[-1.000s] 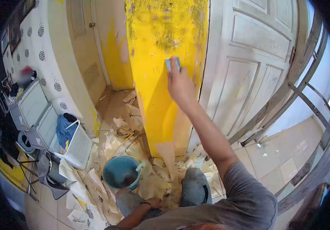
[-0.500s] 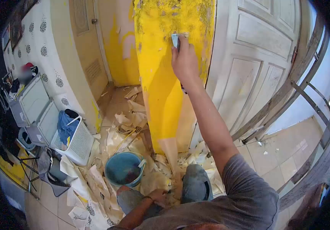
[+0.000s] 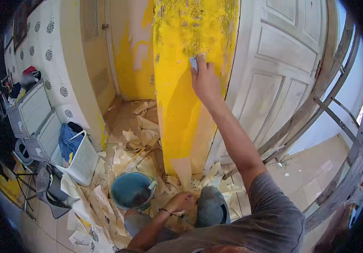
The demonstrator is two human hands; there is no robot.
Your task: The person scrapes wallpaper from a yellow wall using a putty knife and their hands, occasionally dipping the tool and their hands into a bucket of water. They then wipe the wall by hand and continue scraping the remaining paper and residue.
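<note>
Up at the yellow wall [image 3: 181, 101], my right hand [image 3: 207, 82] grips a small pale-blue scraper [image 3: 194, 64] between thumb and fingers. The tool is against the painted surface; its working edge is hard to see. Dark, rough, mottled patches cover the wall above the hand, while smoother yellow lies below and to the left. My left hand [image 3: 180, 202] hovers low between my knees with its fingers curled in, and I see nothing in them. A blue bucket [image 3: 120, 194] with a dark interior stands to the left of that hand.
Torn wallpaper [image 3: 139, 135] litters the tiled floor around the bucket. A white laundry basket [image 3: 80, 160] with clothes stands on the left by grey storage bins [image 3: 29, 114]. To the right are a white panelled door [image 3: 270, 84] and a wooden frame with metal bars [image 3: 341, 122].
My right hand and the scraper sit lower against the wall. My left hand has lifted slightly from near my left knee. The view has shifted a little.
</note>
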